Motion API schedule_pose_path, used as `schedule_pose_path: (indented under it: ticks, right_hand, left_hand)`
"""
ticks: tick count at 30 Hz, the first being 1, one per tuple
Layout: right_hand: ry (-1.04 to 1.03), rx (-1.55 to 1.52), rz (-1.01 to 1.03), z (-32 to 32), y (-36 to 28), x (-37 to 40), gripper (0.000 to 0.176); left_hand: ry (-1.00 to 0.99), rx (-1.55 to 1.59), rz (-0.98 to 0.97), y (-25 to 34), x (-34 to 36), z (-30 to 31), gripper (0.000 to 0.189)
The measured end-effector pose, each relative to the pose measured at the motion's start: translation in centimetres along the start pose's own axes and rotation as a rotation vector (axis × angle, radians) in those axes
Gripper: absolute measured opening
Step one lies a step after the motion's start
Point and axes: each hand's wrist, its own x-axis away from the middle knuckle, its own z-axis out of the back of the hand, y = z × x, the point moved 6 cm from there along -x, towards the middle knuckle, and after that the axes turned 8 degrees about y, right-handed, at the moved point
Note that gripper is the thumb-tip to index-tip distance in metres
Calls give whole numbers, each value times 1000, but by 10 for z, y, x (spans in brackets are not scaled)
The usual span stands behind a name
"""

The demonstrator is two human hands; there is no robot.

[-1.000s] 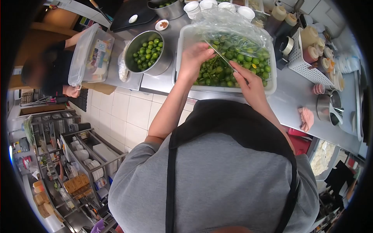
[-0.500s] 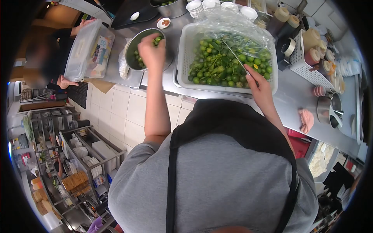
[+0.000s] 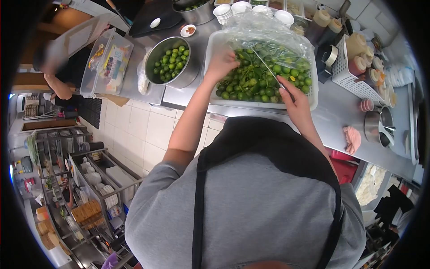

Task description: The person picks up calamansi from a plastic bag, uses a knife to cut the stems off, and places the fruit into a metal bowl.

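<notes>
My left hand (image 3: 222,64) is over the left end of a white plastic basket (image 3: 315,96), fingers apart and reaching towards the fruit, slightly blurred. The basket holds many small green limes (image 3: 264,91) with leaves (image 3: 256,71) among them. In my right hand (image 3: 295,99), at the basket's front right, is a knife (image 3: 267,66); its long thin blade points away from me across the limes. Clear plastic wrap (image 3: 273,33) lies bunched over the basket's far side. Left of the basket, a metal pot (image 3: 187,74) holds more limes (image 3: 170,62).
At the left, another person (image 3: 58,85) holds up a lid (image 3: 76,36) beside a clear plastic box (image 3: 99,74). Behind the basket stand stacked white bowls (image 3: 223,12) and a second pot (image 3: 200,15). Sauce bottles (image 3: 358,45) and a pink cloth (image 3: 352,139) are on the right.
My left hand has moved right from over the metal pot to the basket. The right hand keeps the knife nearly in place. The other person has lifted the lid off the plastic box.
</notes>
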Motion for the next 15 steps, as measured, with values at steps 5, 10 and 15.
schedule_pose_path:
  ticks: [5,10,15]
  right_hand:
    - [-27,-55,-16,-8,-11,2,31]
    - [-121,-81,51,-20,-24,4,32]
    - [-119,-48,75,-20,-22,4,32]
  left_hand:
    - [-52,897,199,18,30,13,28]
    - [34,885,181,40,43,18,28]
    - [102,910,120,45,42,18,23]
